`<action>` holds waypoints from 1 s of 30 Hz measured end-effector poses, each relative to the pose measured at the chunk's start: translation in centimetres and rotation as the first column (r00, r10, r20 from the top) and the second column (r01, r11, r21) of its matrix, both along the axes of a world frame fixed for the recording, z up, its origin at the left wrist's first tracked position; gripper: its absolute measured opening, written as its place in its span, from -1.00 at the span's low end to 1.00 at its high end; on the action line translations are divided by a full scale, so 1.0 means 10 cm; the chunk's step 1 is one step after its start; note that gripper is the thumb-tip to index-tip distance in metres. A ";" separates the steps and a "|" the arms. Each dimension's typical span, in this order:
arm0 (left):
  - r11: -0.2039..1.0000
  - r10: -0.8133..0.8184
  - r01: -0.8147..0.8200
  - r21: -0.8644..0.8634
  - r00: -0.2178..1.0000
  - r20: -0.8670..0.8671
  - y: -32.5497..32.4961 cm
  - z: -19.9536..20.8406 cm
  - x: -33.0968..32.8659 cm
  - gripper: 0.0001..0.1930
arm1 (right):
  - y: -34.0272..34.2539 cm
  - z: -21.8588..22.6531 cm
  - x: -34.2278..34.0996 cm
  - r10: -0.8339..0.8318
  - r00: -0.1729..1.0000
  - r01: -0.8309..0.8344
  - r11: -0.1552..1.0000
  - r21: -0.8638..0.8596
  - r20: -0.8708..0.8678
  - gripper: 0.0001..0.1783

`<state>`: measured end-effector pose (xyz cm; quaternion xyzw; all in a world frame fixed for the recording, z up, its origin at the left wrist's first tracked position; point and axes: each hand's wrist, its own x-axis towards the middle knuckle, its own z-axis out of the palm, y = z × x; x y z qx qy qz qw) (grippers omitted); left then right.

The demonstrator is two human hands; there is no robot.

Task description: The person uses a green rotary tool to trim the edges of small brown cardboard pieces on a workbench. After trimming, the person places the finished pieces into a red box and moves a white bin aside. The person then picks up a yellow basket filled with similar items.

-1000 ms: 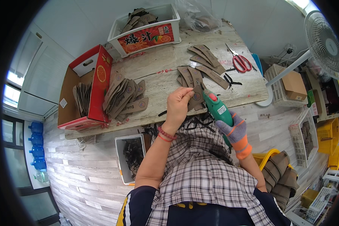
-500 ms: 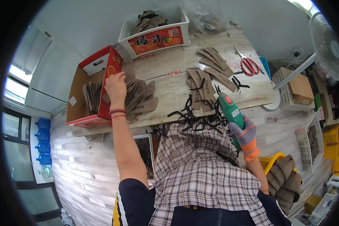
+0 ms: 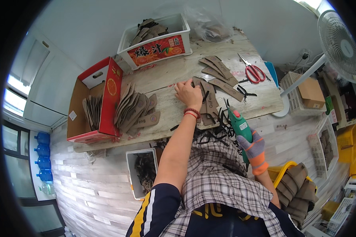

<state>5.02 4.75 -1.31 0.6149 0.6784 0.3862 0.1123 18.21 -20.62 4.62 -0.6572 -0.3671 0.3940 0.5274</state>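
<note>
1. Tabletop (image 3: 154, 79): overlapping brown strips (image 3: 210, 96) lie near its front edge.
2. Red cardboard box (image 3: 110, 98): brown strips stacked on edge.
3. White tub (image 3: 176, 22): heaped brown pieces.
4. Lower white box (image 3: 131, 173): dark scraps.
5. Green power tool (image 3: 241, 125): wrapped in the right hand's (image 3: 254, 146) grip.
6. Single strip: handling one seems the current step; left hand's (image 3: 188, 93) fingers bend beside the pile, pinch unclear. Next calls for separating overlaps.

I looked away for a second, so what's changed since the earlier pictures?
The left hand let go of the strip it held, went left to the brown strip pile by the red carton, then came back right to the strips mid-table. The gloved right hand kept hold of the green handheld power tool. The red-handled scissors and white bin stayed put.
</note>
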 end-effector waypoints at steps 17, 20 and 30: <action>0.937 -0.177 0.300 0.181 -0.039 0.983 -0.65 0.67 -0.41 -0.92 | 0.25 0.00 -0.30 0.058 0.996 -0.060 0.998 0.022 0.071 -0.45; 0.955 -0.153 0.255 0.155 -0.027 0.988 -0.79 0.67 -0.37 -0.93 | 0.23 -0.03 -0.34 0.074 0.995 -0.079 0.994 0.074 0.068 -0.47; 0.950 -0.073 0.291 0.114 -0.147 0.986 -0.96 0.60 -0.18 -0.94 | 0.18 0.07 -0.30 0.052 0.986 -0.053 0.999 0.004 0.160 -0.45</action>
